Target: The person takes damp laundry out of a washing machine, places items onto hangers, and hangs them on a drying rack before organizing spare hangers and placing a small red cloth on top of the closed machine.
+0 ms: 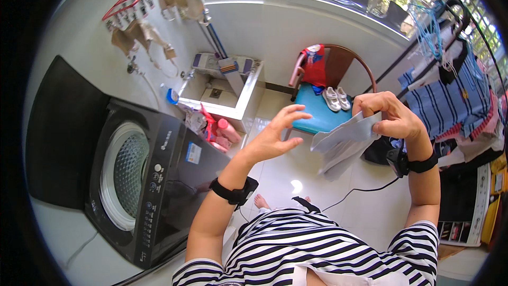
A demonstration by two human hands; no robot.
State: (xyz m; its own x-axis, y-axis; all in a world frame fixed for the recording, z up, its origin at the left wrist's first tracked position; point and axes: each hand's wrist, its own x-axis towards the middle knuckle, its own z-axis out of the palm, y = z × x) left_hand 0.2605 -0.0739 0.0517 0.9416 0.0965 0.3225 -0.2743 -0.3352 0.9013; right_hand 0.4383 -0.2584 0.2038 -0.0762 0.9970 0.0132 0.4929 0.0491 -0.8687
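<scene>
Raised in front of me on the right, my right hand (390, 115) pinches a thin light-grey cloth (346, 148) between thumb and fingers. The cloth hangs down and to the left, partly folded, its lower end slightly blurred; I cannot tell what kind of piece it is. To the left of it, my left hand (278, 136) holds nothing. Its fingers are apart and curve toward the cloth without touching it. Each wrist wears a black strap with a small device on it.
A top-loading washing machine (172, 185) stands at left, lid up. Beyond it are a sink (246, 108) and a pink bottle (227, 131). Shoes (332, 99) rest on a teal-seated chair (312, 108). Clothes (442, 108) hang at right. A black cable (365, 189) crosses the floor.
</scene>
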